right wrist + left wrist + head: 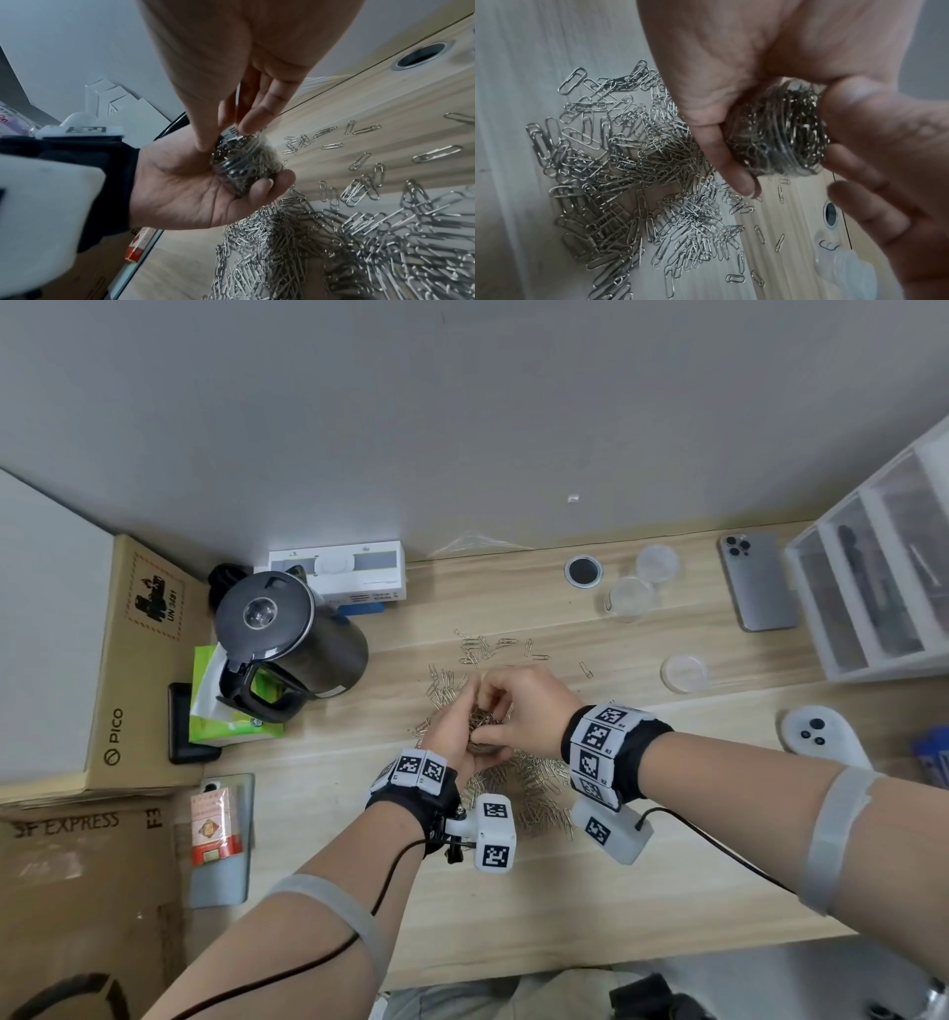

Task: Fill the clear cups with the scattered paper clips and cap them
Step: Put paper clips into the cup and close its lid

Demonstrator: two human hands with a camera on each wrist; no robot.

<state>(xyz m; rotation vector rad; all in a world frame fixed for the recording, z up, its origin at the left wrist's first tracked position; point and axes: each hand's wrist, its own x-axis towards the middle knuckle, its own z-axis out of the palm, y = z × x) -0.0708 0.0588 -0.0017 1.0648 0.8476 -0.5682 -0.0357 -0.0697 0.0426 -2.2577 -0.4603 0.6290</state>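
My left hand [454,744] lies palm up and grips a clear cup [246,162] packed with silver paper clips; the same cup [777,132] sits between its thumb and fingers. My right hand [513,706] reaches down onto it, thumb and forefinger pinching the cup's mouth [231,138]; whether a lid lies under them I cannot tell. A big heap of paper clips [529,788] covers the desk under both hands, with loose paper clips [482,647] farther back. Another clear cup [629,598] and a round clear lid [658,562] stand at the back right, and a second lid [683,673] lies nearer.
A black kettle [287,639] stands at the left beside cardboard boxes [128,660]. A phone [760,580], a clear drawer unit [873,588] and a white controller [821,737] line the right side. A cable hole [584,571] sits near the back edge.
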